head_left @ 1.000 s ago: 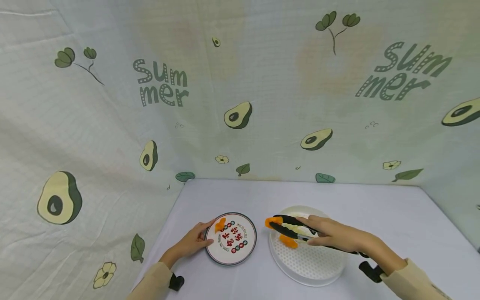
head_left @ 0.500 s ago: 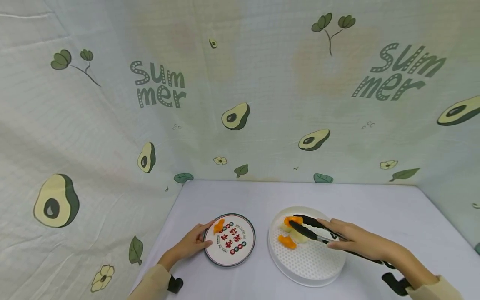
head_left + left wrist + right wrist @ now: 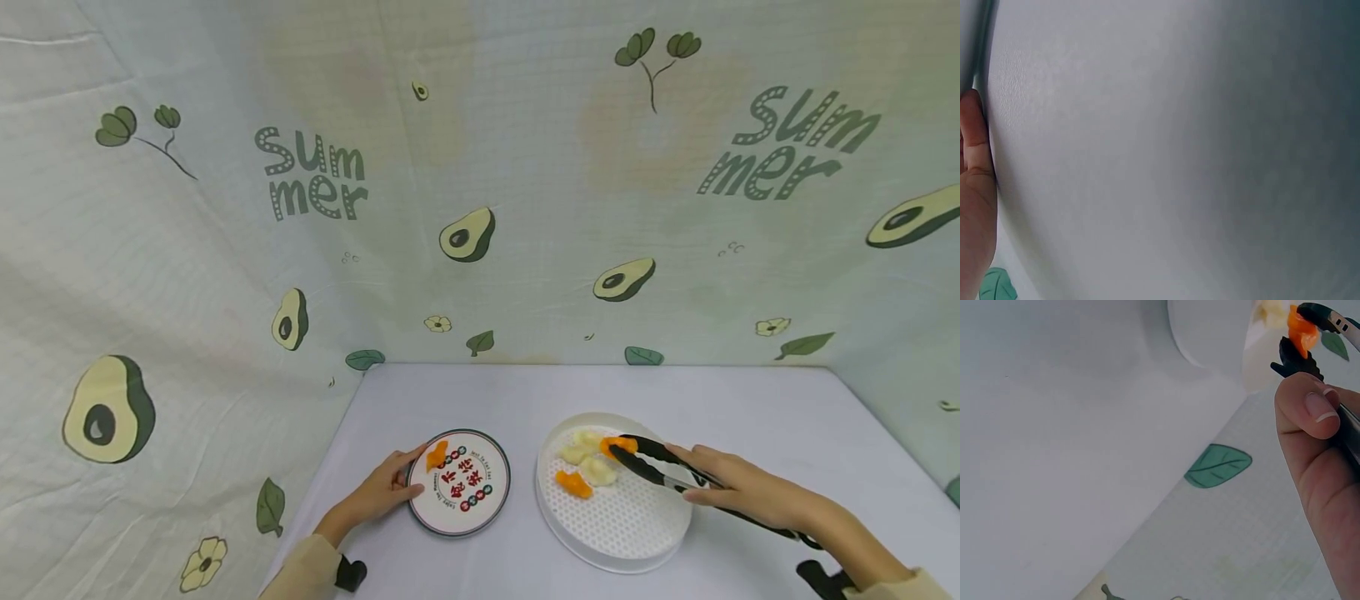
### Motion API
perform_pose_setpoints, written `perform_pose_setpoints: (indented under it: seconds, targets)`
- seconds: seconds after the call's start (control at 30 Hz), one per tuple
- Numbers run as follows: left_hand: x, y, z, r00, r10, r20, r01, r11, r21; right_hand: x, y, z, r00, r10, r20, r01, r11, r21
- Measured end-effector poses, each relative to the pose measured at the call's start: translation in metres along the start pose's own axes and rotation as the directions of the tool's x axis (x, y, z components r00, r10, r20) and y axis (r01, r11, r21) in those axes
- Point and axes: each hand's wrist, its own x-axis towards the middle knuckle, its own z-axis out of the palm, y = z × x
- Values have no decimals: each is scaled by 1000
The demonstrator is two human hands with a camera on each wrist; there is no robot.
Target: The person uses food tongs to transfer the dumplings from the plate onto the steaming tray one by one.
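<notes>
My right hand grips black-tipped tongs over the round white perforated tray. An orange, dumpling-like piece is between the tong tips, and it shows again as a shiny folded orange piece in the right wrist view. On the tray lie a second orange piece and two pale yellow pieces. My left hand holds the left rim of a small round plate with red lettering, thumb over the edge. Another orange piece rests near that plate's upper left rim.
Both dishes stand side by side on a white table, a narrow gap between them. Behind and to the left hangs a pale curtain printed with avocados and leaves, meeting the table's back edge.
The tongs and their orange piece have moved right, from the tray's left edge to above its back middle. Both pale pieces now show more fully. The left hand still holds the plate.
</notes>
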Motion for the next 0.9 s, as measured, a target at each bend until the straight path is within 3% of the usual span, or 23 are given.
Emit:
perform_pose_setpoints:
  seconds: [0.37,0.67,0.9]
  targets:
    - [-2,-2,1,1000,-15,-6,15,1000,-4,-1,14,5,1000,0,3,0,1000,-11]
    - [-1,0,2,1000,-26,-16,26,1000,0,0,14,5,995,89,36,-88,996,-25]
    - [0,1,2,999,-37,-17,37,999,6,-2,13,3,988,156,2,-156,988,15]
